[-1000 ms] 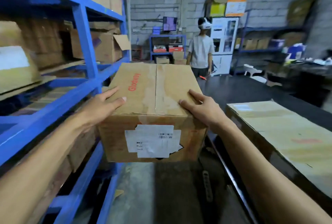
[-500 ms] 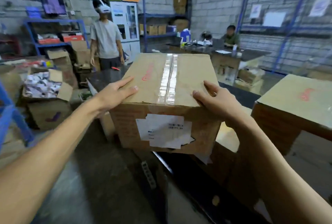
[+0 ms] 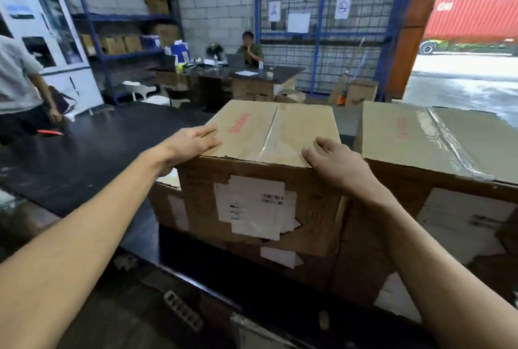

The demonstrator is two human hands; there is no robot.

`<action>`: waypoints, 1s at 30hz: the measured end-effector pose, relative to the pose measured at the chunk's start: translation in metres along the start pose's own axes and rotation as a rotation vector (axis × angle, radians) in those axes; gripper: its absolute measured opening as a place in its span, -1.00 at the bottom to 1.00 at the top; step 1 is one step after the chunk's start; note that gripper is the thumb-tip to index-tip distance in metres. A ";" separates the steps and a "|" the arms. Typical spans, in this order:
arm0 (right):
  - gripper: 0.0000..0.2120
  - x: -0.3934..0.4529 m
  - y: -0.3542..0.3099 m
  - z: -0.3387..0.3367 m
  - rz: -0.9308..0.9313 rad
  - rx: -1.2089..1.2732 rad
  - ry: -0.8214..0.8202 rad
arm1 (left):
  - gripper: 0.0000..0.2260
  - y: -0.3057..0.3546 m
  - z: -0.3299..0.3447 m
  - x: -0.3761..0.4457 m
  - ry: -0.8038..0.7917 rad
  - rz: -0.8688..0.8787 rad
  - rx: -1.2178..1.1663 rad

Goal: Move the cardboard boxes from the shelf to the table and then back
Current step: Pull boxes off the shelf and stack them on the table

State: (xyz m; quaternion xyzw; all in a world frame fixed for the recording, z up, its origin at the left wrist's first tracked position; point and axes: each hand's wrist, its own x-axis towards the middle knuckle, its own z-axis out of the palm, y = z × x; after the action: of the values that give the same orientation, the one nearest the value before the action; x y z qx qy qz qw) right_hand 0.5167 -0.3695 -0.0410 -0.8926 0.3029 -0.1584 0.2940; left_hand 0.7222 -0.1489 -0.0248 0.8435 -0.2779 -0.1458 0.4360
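Note:
A brown cardboard box with red lettering, a taped seam and white labels on its near face is in front of me, held between both hands. My left hand lies with straight fingers flat on the top left edge. My right hand holds the top right corner with bent fingers over the edge. The box is over a lower cardboard box at the near edge of the black table. I cannot tell whether it rests on that box. The shelf is out of view.
A larger taped cardboard box stands right beside the held one, close to my right hand. A person stands at the table's far left near a red pen. Another person sits at a desk behind.
I have turned right, away from the blue shelf, and carried the box over to the black table. It is now lower, above the box at the table's edge.

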 end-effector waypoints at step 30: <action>-0.40 0.032 -0.001 -0.016 0.140 -0.521 0.082 | -0.46 0.010 0.029 0.101 -0.177 0.109 -0.140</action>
State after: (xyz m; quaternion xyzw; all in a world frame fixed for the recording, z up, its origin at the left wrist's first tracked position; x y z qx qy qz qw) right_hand 0.5340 -0.3957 -0.0241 -0.9078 0.4062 -0.0902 0.0522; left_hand 0.7860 -0.2329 -0.0342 0.7785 -0.3498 -0.2150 0.4747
